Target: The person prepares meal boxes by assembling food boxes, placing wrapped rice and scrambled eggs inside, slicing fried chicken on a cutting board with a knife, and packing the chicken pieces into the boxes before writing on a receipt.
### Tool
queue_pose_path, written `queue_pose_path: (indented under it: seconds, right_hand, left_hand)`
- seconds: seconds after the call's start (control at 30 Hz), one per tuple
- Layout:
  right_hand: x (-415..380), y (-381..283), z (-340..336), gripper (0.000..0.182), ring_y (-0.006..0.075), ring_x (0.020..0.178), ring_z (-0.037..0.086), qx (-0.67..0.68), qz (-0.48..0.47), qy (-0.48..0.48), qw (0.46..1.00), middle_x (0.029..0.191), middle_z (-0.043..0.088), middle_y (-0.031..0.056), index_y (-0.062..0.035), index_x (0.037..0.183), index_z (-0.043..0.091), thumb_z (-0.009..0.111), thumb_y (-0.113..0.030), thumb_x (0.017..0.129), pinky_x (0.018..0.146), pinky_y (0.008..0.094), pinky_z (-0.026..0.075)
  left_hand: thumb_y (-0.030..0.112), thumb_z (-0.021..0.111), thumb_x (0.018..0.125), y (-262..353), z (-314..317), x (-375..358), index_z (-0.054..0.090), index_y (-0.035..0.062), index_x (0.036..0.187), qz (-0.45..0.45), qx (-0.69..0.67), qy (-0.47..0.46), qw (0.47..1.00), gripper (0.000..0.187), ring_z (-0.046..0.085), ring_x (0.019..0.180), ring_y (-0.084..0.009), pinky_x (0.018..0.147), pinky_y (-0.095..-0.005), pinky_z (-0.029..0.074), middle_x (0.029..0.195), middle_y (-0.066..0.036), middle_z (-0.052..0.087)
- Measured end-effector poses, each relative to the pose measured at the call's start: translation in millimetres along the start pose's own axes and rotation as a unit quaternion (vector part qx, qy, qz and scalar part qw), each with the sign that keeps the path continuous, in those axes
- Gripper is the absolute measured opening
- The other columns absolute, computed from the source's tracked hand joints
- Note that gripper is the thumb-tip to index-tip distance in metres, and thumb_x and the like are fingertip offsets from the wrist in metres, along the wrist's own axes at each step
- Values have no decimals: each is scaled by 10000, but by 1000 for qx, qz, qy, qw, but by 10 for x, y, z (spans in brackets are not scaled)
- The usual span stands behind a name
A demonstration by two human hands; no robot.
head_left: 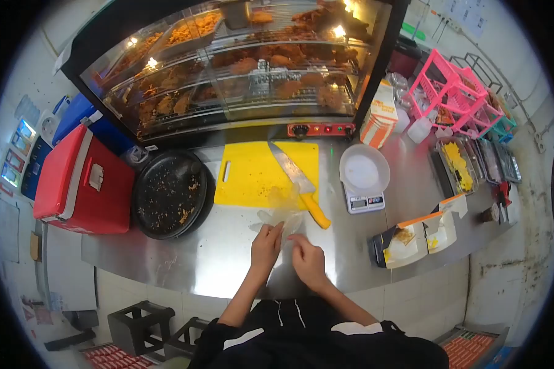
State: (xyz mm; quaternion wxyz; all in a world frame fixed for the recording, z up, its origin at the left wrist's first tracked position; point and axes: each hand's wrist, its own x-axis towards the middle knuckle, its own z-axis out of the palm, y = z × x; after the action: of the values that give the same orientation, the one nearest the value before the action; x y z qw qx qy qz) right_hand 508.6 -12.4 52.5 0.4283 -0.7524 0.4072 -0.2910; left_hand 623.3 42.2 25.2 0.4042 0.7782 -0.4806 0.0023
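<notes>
My left hand (266, 247) is closed on a clear, thin plastic glove (291, 220) in front of the yellow cutting board (246, 178). Close beside it, my right hand (308, 261) has its fingers curled and pinched at the glove's near edge. The glove's loose end spreads over the board's front edge. A large knife (292, 172) with a yellow handle lies slantwise on the board, its handle reaching past the front edge. Crumbs are scattered on the board.
Behind the board stands a glass warming cabinet (228, 80) with fried food. Left are a black round tray (166, 197) and a red cooler (86, 184). Right are a scale (365, 203) bearing a bowl (364, 169), open food boxes (406, 246) and a pink rack (452, 86).
</notes>
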Motion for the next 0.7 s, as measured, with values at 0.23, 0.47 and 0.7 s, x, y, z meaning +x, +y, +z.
queue_pose_path:
  seconds: [0.23, 0.47, 0.7]
  right_hand:
    - [227, 867, 285, 461, 231, 1002, 551, 437, 256, -188, 841, 1126, 559, 69, -184, 1272, 446, 463, -421, 877, 830, 347, 442]
    - [632, 636, 61, 771, 322, 1261, 245, 857, 64, -288, 423, 1419, 224, 46, -294, 1403, 205, 311, -736, 779, 965, 588, 243]
    - [2075, 140, -304, 548, 249, 1135, 458, 607, 63, -26, 792, 1211, 505, 89, -104, 1320, 381, 473, -422, 884, 954, 403, 368]
  left_hand:
    - [38, 607, 777, 396, 125, -120, 623, 78, 1034, 8, -62, -46, 997, 261, 576, 625, -252, 542, -337, 478, 733, -97, 523]
    - [63, 648, 757, 626, 436, -232, 645, 72, 981, 142, -94, -20, 985, 224, 606, 639, -237, 536, -317, 488, 752, -94, 573]
    - [44, 660, 737, 1088, 374, -94, 634, 92, 1043, 193, -158, -59, 967, 312, 588, 637, -201, 538, -281, 480, 786, -75, 578]
